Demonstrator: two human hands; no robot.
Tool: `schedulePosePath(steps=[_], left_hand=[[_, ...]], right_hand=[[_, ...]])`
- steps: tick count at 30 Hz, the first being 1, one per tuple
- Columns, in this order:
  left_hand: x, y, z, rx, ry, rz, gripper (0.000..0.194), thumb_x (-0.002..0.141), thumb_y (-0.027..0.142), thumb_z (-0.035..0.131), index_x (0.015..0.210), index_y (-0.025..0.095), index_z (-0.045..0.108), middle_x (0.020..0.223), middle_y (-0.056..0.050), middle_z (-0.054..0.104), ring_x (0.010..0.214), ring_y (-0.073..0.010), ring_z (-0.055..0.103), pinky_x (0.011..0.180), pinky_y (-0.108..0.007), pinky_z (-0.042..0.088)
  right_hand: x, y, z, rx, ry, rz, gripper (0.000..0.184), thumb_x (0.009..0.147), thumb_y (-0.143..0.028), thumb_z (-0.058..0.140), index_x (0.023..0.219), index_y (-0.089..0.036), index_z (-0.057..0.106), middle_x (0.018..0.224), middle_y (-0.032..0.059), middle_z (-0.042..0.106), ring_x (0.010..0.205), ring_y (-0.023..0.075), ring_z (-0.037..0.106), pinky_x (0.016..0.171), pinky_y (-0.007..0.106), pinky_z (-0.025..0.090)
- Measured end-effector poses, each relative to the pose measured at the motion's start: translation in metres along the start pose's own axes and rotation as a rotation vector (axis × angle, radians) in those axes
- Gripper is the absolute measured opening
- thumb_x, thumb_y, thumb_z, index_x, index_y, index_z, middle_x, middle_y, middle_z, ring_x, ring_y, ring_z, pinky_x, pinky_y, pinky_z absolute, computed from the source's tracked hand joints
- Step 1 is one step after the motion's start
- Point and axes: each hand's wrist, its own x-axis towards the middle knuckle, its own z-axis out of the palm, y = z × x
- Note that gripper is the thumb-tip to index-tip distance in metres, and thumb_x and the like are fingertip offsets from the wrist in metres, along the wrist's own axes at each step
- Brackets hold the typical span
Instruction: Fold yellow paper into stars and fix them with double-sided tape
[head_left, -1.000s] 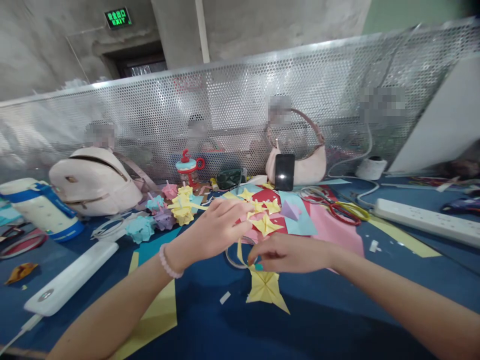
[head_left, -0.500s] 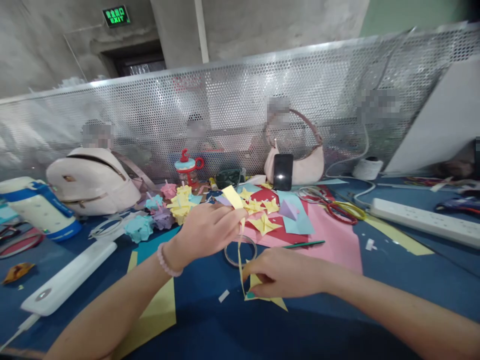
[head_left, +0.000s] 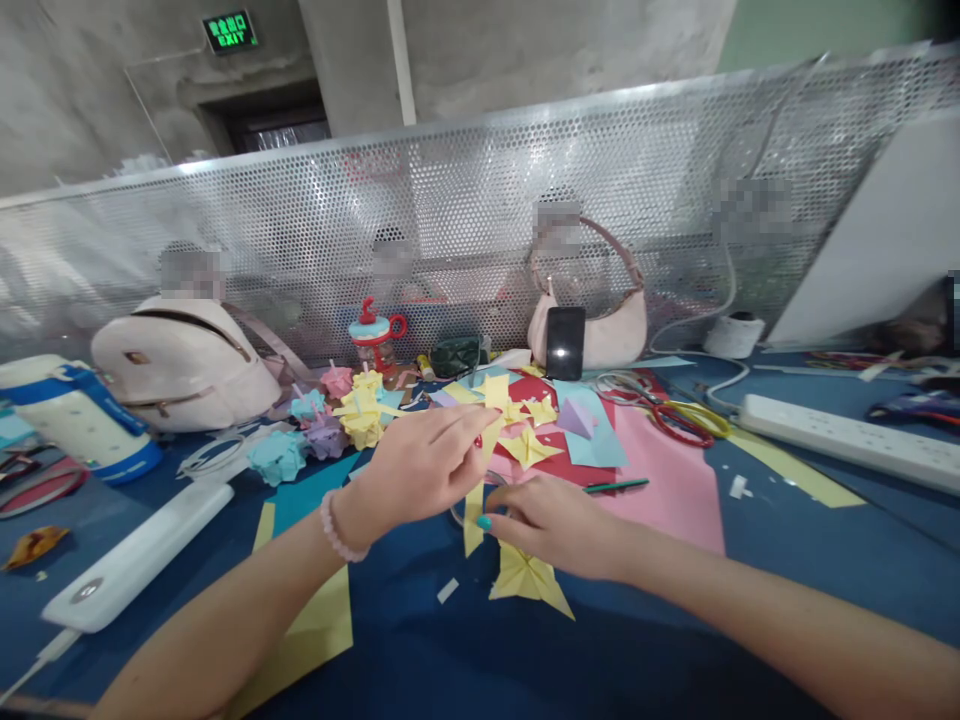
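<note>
My left hand (head_left: 431, 462), with a pink bead bracelet on its wrist, is closed on a yellow paper strip (head_left: 473, 528). The strip stands upright past the fingertips and hangs down below them. My right hand (head_left: 553, 528) is curled beside the strip's lower part, its teal-nailed thumb at the strip's edge, the fingers seeming to pinch it. Just under the right hand, a folded yellow paper star (head_left: 531, 585) lies on the blue table, partly covered by that hand. Behind both hands a roll of clear tape (head_left: 456, 514) is mostly hidden.
Folded yellow stars (head_left: 529, 448) lie on red and pink paper (head_left: 675, 500) beyond my hands. Paper flowers (head_left: 277, 456) stand at the left. A green pen (head_left: 616, 487), red-handled scissors (head_left: 686, 425), a phone (head_left: 565, 343) and a white power strip (head_left: 847, 440) lie right.
My right hand has moved up off the folded star to the strip, uncovering more of the star. The strip has turned its broad side into view.
</note>
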Motion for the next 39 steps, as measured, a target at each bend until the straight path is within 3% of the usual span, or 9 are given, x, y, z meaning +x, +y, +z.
schedulePosePath(steps=[6, 10, 13, 16, 20, 24, 29, 32, 39], left_hand=[[0.004, 0.005, -0.005, -0.125, 0.05, -0.201, 0.036, 0.081, 0.007, 0.042, 0.115, 0.016, 0.052, 0.108, -0.007, 0.064, 0.097, -0.0165, 0.061, 0.084, -0.028, 0.052], [0.009, 0.001, -0.007, -0.205, 0.109, -0.361, 0.028, 0.081, 0.015, 0.048, 0.107, 0.018, 0.058, 0.106, -0.005, 0.065, 0.085, -0.0146, 0.064, 0.07, -0.023, 0.056], [0.01, -0.011, -0.003, -0.236, 0.201, -0.475, 0.016, 0.08, 0.02, 0.055, 0.093, 0.016, 0.063, 0.093, -0.004, 0.068, 0.075, -0.0133, 0.065, 0.062, -0.02, 0.057], [0.007, -0.03, 0.003, -0.22, 0.238, -0.538, 0.01, 0.078, 0.016, 0.056, 0.086, 0.014, 0.062, 0.084, -0.004, 0.067, 0.07, -0.0124, 0.064, 0.059, -0.02, 0.056], [-0.001, -0.05, 0.012, -0.155, 0.184, -0.48, 0.012, 0.078, 0.01, 0.051, 0.086, 0.014, 0.059, 0.085, -0.004, 0.063, 0.073, -0.0115, 0.061, 0.062, -0.021, 0.055], [-0.003, -0.052, 0.017, -0.145, 0.116, -0.446, 0.016, 0.077, 0.007, 0.049, 0.087, 0.014, 0.06, 0.088, -0.005, 0.061, 0.081, -0.0141, 0.059, 0.072, -0.027, 0.053], [0.002, -0.04, 0.016, -0.268, 0.08, -0.529, 0.025, 0.075, 0.006, 0.049, 0.095, 0.014, 0.061, 0.098, -0.007, 0.059, 0.086, -0.0151, 0.058, 0.075, -0.029, 0.052], [0.003, -0.034, 0.015, -0.419, 0.041, -0.637, 0.032, 0.073, 0.004, 0.044, 0.099, 0.012, 0.061, 0.101, -0.009, 0.057, 0.073, -0.0114, 0.06, 0.061, -0.023, 0.053], [0.008, -0.022, 0.012, -0.775, -0.195, -0.932, 0.043, 0.075, 0.01, 0.042, 0.118, 0.012, 0.05, 0.111, -0.012, 0.056, 0.062, -0.0104, 0.061, 0.051, -0.023, 0.053]], right_hand=[[0.01, 0.016, 0.002, 0.272, 0.071, 0.055, 0.023, 0.078, -0.039, 0.053, 0.082, -0.016, 0.054, 0.062, -0.002, 0.051, 0.053, 0.0098, 0.044, 0.047, 0.021, 0.03], [0.016, 0.027, -0.002, 0.54, 0.025, -0.124, 0.015, 0.077, -0.03, 0.055, 0.072, -0.015, 0.056, 0.076, 0.0003, 0.054, 0.067, 0.0103, 0.048, 0.059, 0.022, 0.039], [0.018, 0.034, -0.005, 0.772, -0.043, -0.051, 0.018, 0.075, -0.033, 0.059, 0.071, -0.015, 0.057, 0.074, 0.0005, 0.056, 0.066, 0.0097, 0.051, 0.06, 0.023, 0.042], [0.019, 0.043, -0.008, 0.976, -0.081, 0.03, 0.02, 0.073, -0.032, 0.062, 0.084, -0.016, 0.055, 0.064, -0.0029, 0.057, 0.059, 0.0092, 0.056, 0.057, 0.023, 0.044], [0.021, 0.056, -0.014, 1.05, 0.047, -0.034, 0.029, 0.076, -0.026, 0.059, 0.103, -0.02, 0.05, 0.062, -0.0048, 0.059, 0.054, 0.0083, 0.056, 0.056, 0.023, 0.046], [0.019, 0.052, -0.017, 0.771, 0.101, -0.206, 0.013, 0.081, -0.022, 0.051, 0.09, -0.017, 0.057, 0.082, 0.0039, 0.063, 0.073, 0.0122, 0.059, 0.068, 0.028, 0.049], [0.011, 0.031, -0.003, -0.074, 0.247, -0.379, 0.051, 0.079, -0.004, 0.04, 0.127, -0.024, 0.043, 0.124, 0.0115, 0.048, 0.111, 0.0223, 0.047, 0.086, 0.04, 0.043], [0.007, 0.023, 0.004, -0.373, 0.225, -0.435, 0.059, 0.079, -0.001, 0.037, 0.132, -0.025, 0.037, 0.121, 0.012, 0.051, 0.104, 0.0239, 0.052, 0.082, 0.039, 0.043], [0.002, 0.014, -0.001, -0.451, 0.261, -0.346, 0.048, 0.086, -0.027, 0.041, 0.134, -0.021, 0.033, 0.098, 0.0078, 0.061, 0.071, 0.0162, 0.057, 0.057, 0.026, 0.038]])
